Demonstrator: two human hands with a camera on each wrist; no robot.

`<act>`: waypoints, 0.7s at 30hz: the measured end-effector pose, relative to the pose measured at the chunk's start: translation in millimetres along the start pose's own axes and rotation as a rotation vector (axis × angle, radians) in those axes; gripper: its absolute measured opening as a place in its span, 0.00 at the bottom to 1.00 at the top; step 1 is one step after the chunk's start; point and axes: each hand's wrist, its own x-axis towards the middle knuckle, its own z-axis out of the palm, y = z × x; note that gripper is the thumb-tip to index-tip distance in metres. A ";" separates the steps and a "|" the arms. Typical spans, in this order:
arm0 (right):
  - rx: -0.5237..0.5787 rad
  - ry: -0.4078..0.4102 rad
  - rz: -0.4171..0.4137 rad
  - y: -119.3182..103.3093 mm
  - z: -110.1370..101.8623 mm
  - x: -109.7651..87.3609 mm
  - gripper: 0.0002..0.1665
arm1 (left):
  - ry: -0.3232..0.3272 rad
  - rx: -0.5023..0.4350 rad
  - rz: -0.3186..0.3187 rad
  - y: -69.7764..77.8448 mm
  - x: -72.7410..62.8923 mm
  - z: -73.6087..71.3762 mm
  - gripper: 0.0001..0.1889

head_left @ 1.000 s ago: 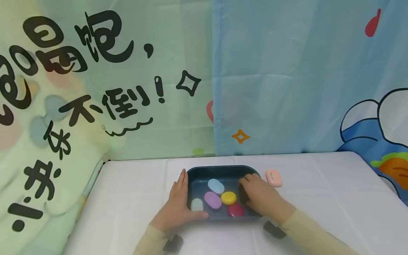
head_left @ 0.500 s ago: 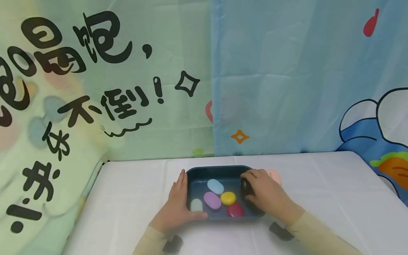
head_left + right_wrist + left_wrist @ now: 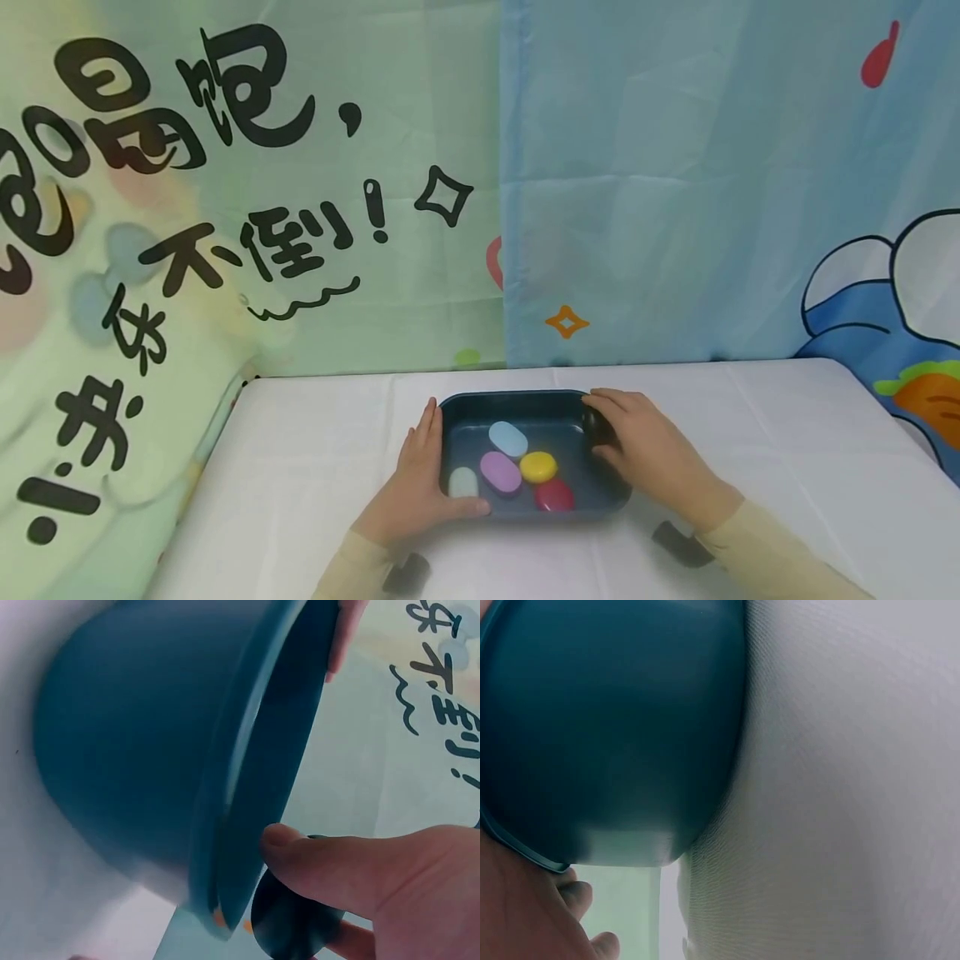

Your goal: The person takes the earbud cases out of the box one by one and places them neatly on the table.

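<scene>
A dark blue tray (image 3: 480, 403) stands on the white-covered table, holding smooth, pebble-like pieces: light blue (image 3: 508, 438), purple (image 3: 501, 472), yellow (image 3: 538, 467), red (image 3: 554, 495) and pale grey (image 3: 463, 482). At its left end my left hand (image 3: 420, 475) rests against the tray, fingers straight along the side wall and thumb on the front rim. My right hand (image 3: 648, 446) is at the right end, pinching a black oval pebble (image 3: 292, 919) between thumb and fingers. In the right wrist view that pebble is just outside the tray's rim, its lower part partly covered by the hand.
White cloth (image 3: 300, 467) covers the table around the tray. Behind it hang a green curtain (image 3: 420, 317) with black lettering and a blue curtain (image 3: 675, 250) with cartoon prints. Dark wrist-worn pieces (image 3: 682, 546) show at both forearms.
My right hand has lifted the black pebble and moved right, from inside the tray to its right rim. It now hides the pink case seen earlier. My left hand stays put.
</scene>
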 end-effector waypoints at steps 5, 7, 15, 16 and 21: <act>-0.005 0.028 -0.016 8.0 -3.2 -3.0 0.39 | 0.002 0.000 0.007 -0.1 -0.1 -0.2 0.73; 0.001 0.042 -0.022 11.5 -3.9 -4.5 0.38 | 0.004 -0.001 0.007 -0.2 -0.1 -0.3 0.72; 0.009 0.088 -0.022 24.2 -6.2 -9.6 0.39 | 0.007 -0.004 0.000 0.5 -0.6 -0.2 0.72; 0.009 0.097 -0.023 26.0 -6.4 -10.3 0.39 | 0.008 -0.005 0.000 0.6 -0.6 -0.2 0.72; 0.003 0.149 -0.036 37.3 -7.0 -13.7 0.39 | 0.009 -0.003 0.006 0.4 -0.3 0.0 0.72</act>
